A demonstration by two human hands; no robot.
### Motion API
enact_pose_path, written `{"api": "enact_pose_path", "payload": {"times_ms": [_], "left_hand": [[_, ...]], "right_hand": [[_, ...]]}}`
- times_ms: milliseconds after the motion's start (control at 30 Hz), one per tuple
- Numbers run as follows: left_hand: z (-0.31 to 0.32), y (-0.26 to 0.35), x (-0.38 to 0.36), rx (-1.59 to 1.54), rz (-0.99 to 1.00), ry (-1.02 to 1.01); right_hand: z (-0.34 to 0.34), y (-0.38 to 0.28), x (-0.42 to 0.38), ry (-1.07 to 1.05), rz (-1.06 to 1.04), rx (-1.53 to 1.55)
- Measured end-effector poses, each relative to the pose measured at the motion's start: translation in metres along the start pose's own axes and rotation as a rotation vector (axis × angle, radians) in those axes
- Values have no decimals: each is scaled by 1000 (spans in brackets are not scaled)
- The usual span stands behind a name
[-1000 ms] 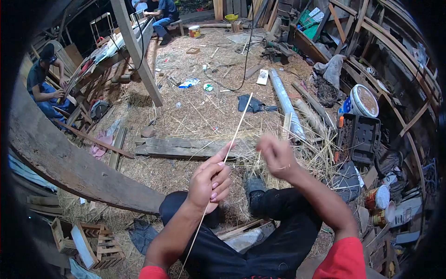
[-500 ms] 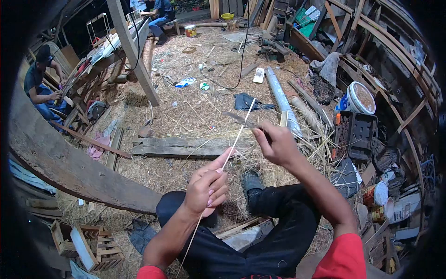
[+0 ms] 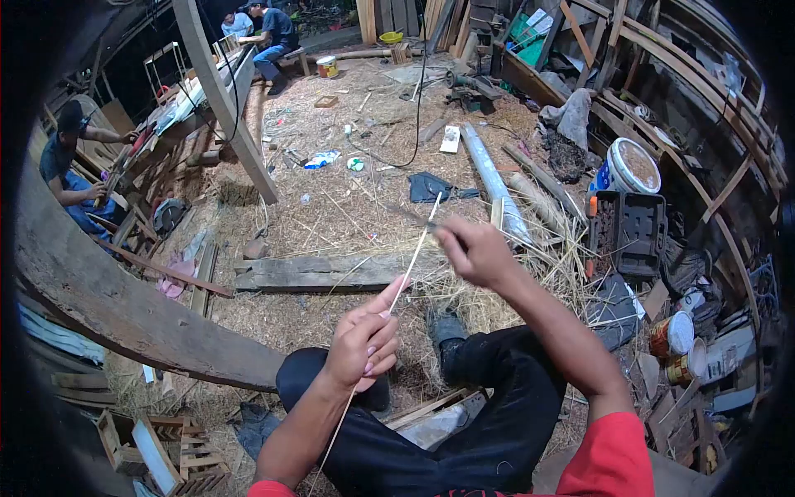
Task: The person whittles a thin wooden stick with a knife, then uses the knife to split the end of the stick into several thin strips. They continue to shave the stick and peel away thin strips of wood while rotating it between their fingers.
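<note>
My left hand (image 3: pixel 363 346) is closed round a thin pale strip (image 3: pixel 419 245), which looks like split bamboo or cane. One end of the strip slants up and away from me, while its tail hangs below the hand beside my left leg. Above and to the right, my right hand (image 3: pixel 476 255) grips a knife, its handle mostly hidden by the fingers. The blurred dark blade (image 3: pixel 407 214) points left and crosses the strip near its upper tip.
A thick plank (image 3: pixel 323 272) lies ahead on the shaving-covered floor. Loose strips (image 3: pixel 551 277) pile up at the right, near an open black case (image 3: pixel 639 232) and a bucket (image 3: pixel 633 170). A curved beam (image 3: pixel 157 311) passes on the left. Other people sit working at the far left.
My right hand and the knife have shifted slightly left, and the blade crosses closer to the strip's tip. The strip's upper end appears lower. The whole view has turned a little.
</note>
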State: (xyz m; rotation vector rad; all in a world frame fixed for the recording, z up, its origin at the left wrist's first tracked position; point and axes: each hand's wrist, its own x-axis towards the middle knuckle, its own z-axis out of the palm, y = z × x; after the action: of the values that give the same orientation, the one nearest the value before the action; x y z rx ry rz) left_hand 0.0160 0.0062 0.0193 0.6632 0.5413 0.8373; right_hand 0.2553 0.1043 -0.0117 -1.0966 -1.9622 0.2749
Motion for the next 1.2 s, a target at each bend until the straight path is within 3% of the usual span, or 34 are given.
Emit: {"api": "enact_pose_path", "payload": {"times_ms": [100,200,300,400,600,800,900,933,1000,1067,1133,1200], "left_hand": [[-2,0,-3,-26,-24,-23],[-7,1,2,-21,16,55],[-5,1,12,-34,-10,3],[-1,-4,23,-44,-42,-31],[3,-8,12,-59,-80,-65],[-4,-15,-1,-116,-124,-119],[-8,-13,0,-288,-75,-152],[-9,-11,0,-350,-46,-162],[-9,-4,-1,-403,-14,-141],[-13,-1,-2,-441,-9,-131],[-15,0,-3,-455,0,-94],[-14,2,-5,-470,-2,-94]], "right_hand": [[-17,75,16,142,486,17],[-8,85,1,182,588,248],[-16,-10,7,3,784,823],[-2,-21,16,-75,657,1042],[-19,12,35,301,729,978],[-35,49,40,440,674,979],[-28,24,38,489,661,699],[-19,13,32,489,484,553],[-14,-22,13,290,287,340],[-8,-58,-8,-12,233,286],[3,-76,-20,-83,-217,123],[1,-92,-33,-284,-247,-28]]}}
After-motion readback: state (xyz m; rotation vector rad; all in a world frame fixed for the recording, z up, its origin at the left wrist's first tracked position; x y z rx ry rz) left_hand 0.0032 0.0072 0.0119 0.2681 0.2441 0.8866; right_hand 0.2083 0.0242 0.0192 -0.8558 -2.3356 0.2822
